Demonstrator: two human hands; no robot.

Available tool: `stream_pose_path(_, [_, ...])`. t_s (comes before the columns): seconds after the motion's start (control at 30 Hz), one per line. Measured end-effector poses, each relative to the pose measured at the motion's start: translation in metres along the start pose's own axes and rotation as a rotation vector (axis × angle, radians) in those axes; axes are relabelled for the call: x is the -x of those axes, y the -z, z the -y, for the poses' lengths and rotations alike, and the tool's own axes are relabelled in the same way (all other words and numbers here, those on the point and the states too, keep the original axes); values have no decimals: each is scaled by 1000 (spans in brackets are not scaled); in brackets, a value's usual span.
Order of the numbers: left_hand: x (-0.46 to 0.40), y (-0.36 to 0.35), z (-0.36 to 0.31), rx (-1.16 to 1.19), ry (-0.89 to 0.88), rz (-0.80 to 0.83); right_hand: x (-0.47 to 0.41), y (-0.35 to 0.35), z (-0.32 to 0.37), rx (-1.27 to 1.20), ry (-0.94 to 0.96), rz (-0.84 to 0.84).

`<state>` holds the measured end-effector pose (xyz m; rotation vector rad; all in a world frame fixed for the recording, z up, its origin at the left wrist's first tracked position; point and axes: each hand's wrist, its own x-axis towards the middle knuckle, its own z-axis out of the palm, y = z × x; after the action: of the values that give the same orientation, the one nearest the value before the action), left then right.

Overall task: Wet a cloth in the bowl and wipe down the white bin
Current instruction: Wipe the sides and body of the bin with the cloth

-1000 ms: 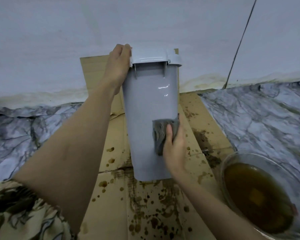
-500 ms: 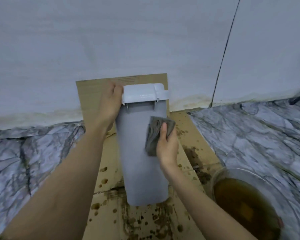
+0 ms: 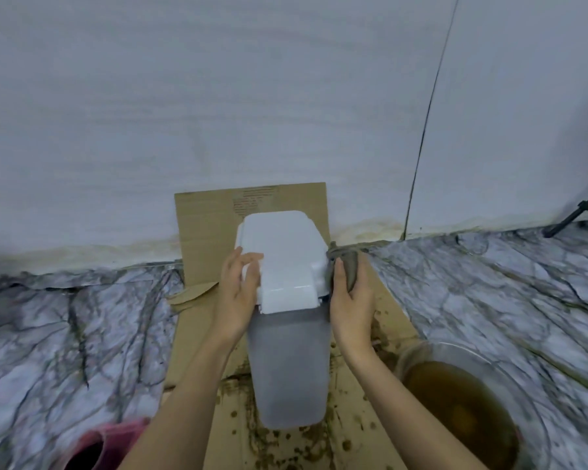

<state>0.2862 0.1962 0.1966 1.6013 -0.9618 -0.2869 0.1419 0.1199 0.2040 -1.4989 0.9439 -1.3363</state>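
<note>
The white bin [image 3: 291,361] stands upright on stained cardboard [image 3: 204,232], its white lid [image 3: 282,256] facing me. My left hand [image 3: 236,293] lies against the lid's left side, fingers fairly straight on the rim. My right hand [image 3: 352,300] grips a grey cloth [image 3: 345,266] and presses it against the lid's right edge. The glass bowl [image 3: 523,385] of brown water sits on the floor at the lower right, apart from both hands.
A white wall rises right behind the cardboard. Marble-patterned floor covering [image 3: 82,334] spreads on both sides. A pink object [image 3: 109,442] sits at the bottom left. A black stand leg [image 3: 577,212] shows at the far right. Brown drips spot the cardboard near the bin's base.
The bin has gone from tilted to upright. My right hand slid the cloth from the bin's front wall up to the lid's right edge. My left hand stays at the lid's left side.
</note>
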Motion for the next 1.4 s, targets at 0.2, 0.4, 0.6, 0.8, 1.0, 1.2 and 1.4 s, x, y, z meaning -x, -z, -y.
stream_pose_path(0.2, [47, 10, 9, 9, 21, 18, 60, 33, -7, 358, 149, 177])
stream_pose_path(0.4, [72, 6, 0, -21, 43, 31, 82, 48, 2, 428, 198, 162])
stream_pose_path(0.6, [71, 10, 0, -26, 47, 43, 69, 51, 20, 194, -82, 285])
stream_pose_path(0.8, [73, 11, -1, -15, 86, 90, 15, 42, 63, -266, -340, 283])
stream_pose_path(1.0, [71, 14, -1, 122, 182, 96, 28, 6, 47, 616, 197, 650])
stream_pose_path(1.2, [69, 9, -2, 322, 350, 23, 22, -13, 14, 1055, 496, 589])
stream_pose_path(1.4, [72, 12, -11, 374, 345, 31, -5, -55, 26, 1111, 485, 814])
